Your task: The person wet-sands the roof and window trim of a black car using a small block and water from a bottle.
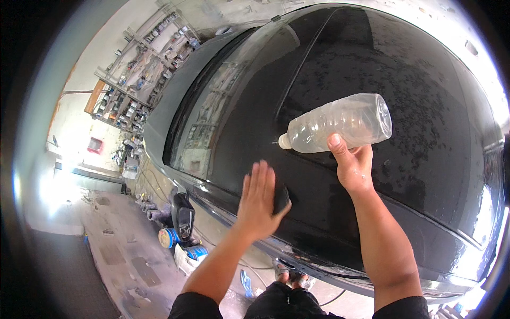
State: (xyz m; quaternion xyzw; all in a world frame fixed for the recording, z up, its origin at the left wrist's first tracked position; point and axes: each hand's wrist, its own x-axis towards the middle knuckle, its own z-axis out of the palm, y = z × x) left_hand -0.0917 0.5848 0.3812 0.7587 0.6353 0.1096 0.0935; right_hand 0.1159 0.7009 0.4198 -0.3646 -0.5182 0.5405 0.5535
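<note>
A glossy black car roof [409, 191], with wet patches, fills most of the view. My right hand [350, 165] grips a clear plastic bottle [334, 122] tilted on its side above the roof, cap pointing left, with a thin spurt at its tip. Below and left of the cap, my left hand [258, 202] is spread palm-down at the roof, fingers straight and thumb apart. A dark patch shows between thumb and forefinger; whether it is a shadow or something under the palm, I cannot tell.
The windscreen [207, 117] curves along the left, with a side mirror [185, 218] below it. Shelves [127, 74] of small containers line the wall. Buckets [169, 238], hoses and a blue item [246, 283] lie on the floor beside the car, near my sandalled feet.
</note>
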